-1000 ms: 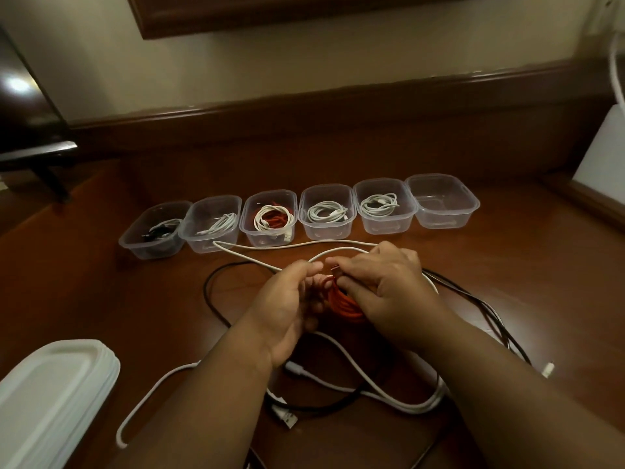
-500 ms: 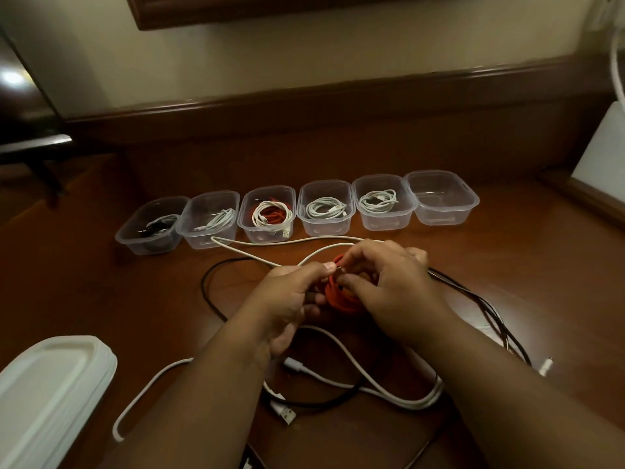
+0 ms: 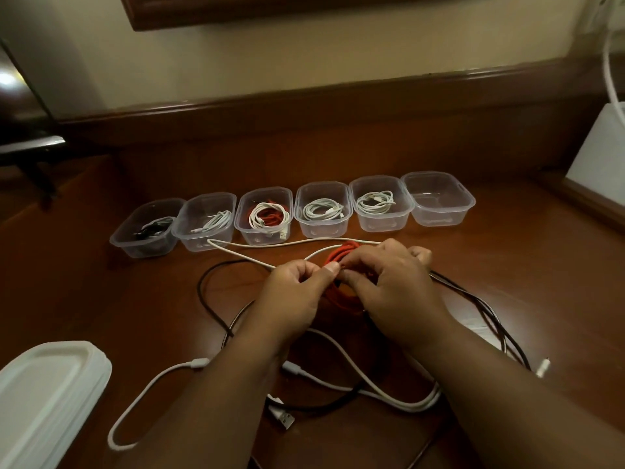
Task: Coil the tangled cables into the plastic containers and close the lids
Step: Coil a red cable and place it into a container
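Observation:
A coiled orange cable (image 3: 341, 257) is held above the table centre between both hands. My left hand (image 3: 297, 292) pinches its near side with thumb and fingers. My right hand (image 3: 389, 282) curls over the coil from the right and grips it. Several clear plastic containers stand in a row behind; the far-right container (image 3: 439, 211) is empty, the others hold coiled cables, among them a white-and-orange pair (image 3: 269, 214). Loose white cables (image 3: 372, 387) and a black cable (image 3: 209, 299) lie tangled on the table under my arms.
A stack of white lids (image 3: 44, 394) sits at the near left edge. A white box (image 3: 598, 154) with a cord stands at the far right. A raised wooden ledge (image 3: 304, 110) runs along the back, and a dark stand (image 3: 27, 147) is at the far left.
Both hands have lifted the orange coil a little farther from me, toward the containers. More of the coil now shows above my fingers.

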The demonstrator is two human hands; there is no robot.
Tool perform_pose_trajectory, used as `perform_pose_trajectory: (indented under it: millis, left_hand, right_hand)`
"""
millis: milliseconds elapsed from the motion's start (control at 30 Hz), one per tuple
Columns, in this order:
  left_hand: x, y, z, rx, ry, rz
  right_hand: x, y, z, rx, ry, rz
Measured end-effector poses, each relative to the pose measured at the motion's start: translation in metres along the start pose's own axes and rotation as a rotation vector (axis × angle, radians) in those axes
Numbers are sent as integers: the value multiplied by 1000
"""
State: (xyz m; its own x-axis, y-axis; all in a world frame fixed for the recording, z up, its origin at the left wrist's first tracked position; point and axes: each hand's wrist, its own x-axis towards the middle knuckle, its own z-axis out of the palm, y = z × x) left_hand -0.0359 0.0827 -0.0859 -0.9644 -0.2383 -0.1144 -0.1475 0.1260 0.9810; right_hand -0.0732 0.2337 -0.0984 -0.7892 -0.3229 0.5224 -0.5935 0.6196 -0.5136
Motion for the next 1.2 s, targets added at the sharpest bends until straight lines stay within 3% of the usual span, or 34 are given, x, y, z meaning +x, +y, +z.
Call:
perform_pose_trajectory:
  millis: [500, 833, 1033, 1200]
  left_hand:
    - [1, 0, 4, -255, -15, -48]
    - [-2, 7, -9, -521, -53, -196]
    - [-5, 11, -5, -437, -114, -141]
    - [-3, 2, -1, -93, -91, 166]
  right_hand:
    - [5, -5, -1, 522, -87, 274]
    - [4, -7, -6, 636, -304, 151]
    - [2, -10, -7, 721, -208, 142]
    - [1, -10, -5, 703, -58, 228]
